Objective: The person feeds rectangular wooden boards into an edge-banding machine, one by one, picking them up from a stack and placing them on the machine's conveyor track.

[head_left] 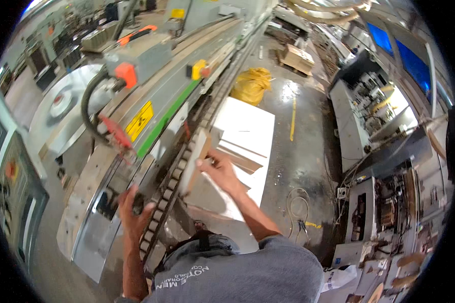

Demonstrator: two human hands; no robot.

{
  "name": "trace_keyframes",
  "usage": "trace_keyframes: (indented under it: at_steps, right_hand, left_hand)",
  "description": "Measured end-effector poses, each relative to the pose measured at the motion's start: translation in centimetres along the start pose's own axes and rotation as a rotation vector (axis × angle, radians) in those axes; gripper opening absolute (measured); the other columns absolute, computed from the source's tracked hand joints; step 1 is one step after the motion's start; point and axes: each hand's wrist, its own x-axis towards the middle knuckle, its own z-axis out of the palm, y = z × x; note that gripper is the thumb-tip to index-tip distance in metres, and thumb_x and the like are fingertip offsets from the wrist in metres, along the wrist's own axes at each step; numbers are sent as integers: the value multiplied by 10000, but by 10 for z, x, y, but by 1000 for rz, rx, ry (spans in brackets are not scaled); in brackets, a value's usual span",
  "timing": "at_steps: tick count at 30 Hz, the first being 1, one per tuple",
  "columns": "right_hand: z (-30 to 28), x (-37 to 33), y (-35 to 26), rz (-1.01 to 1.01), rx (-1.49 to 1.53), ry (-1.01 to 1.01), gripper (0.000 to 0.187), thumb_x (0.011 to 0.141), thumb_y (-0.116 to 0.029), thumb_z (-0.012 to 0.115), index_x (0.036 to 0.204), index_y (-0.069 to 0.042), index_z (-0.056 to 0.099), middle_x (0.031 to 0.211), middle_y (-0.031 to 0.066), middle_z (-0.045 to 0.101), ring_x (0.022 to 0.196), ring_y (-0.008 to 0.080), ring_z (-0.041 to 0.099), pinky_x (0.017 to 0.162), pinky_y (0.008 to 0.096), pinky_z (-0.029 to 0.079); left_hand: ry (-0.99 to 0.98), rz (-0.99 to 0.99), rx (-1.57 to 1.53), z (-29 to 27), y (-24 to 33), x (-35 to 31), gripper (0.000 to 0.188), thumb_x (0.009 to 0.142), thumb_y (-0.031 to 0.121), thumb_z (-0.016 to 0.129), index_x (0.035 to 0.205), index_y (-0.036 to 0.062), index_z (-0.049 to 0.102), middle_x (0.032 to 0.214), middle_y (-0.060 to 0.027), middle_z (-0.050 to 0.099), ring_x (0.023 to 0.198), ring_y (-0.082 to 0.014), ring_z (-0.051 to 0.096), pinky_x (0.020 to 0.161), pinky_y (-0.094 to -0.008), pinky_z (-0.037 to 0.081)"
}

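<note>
My right hand [219,171] grips the edge of a narrow board [195,162] with a white face and a brown edge. Its thumb and fingertips press on the board's near side. The board is tilted and lies along the chain track [171,184] of a long machine. Farther left, my left hand [134,212] is open, thumb and fingers spread, above the track's near end and beside the machine's metal plate [95,237]. Nothing shows in it. Below my right forearm, several white and brown panels [242,123] lie stacked, partly covered by the arm.
On the machine are a green strip [168,122], a yellow warning label [139,121] and a yellow-and-red button box [197,70]. A control panel [15,187] stands at far left. Beyond the panels lie a yellow sack [251,86] and a cardboard stack [297,59]. A hose [298,202] loops on the floor.
</note>
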Motion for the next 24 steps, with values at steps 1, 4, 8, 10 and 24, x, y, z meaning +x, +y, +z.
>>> trace_keyframes:
  at_steps: [1,4,8,10,24]
  right_hand:
    - [31,-5,19,32,156,-124,524,941,-451,677,1206,0,657,1057,144,684,854,260,630,816,419,542]
    - [118,-27,8,186,528,-131,282,995,-278,643,1083,-12,672,920,19,644,807,128,577,743,302,484]
    - [188,-30,38,368,788,-370,338,1008,-271,607,1220,-8,621,1117,87,672,1025,203,652,902,372,553]
    - [220,-40,30,440,736,-477,383,1012,-229,595,1313,7,566,1184,100,646,1057,210,643,894,386,572]
    - [364,-60,45,498,730,-563,581,986,-106,584,1441,116,300,1328,237,529,1002,249,658,883,357,597]
  left_hand:
    - [-37,8,-52,0,12,-2,676,784,298,851,1352,44,585,1195,-187,619,1155,-352,547,955,-462,453]
    - [-186,-70,-113,-10,17,-7,672,767,231,842,1347,20,579,1208,-213,640,1100,-353,611,929,-416,487]
    - [-44,-211,34,-52,-7,-26,528,778,89,801,1276,11,644,1123,-215,673,1009,-345,660,870,-389,518]
    - [-11,-283,159,-77,-41,-49,539,784,97,818,1289,21,646,1128,-200,681,1019,-318,661,882,-382,517]
    - [373,-81,687,-156,-116,-98,475,609,87,864,1069,72,746,1065,-139,644,972,-346,575,832,-440,485]
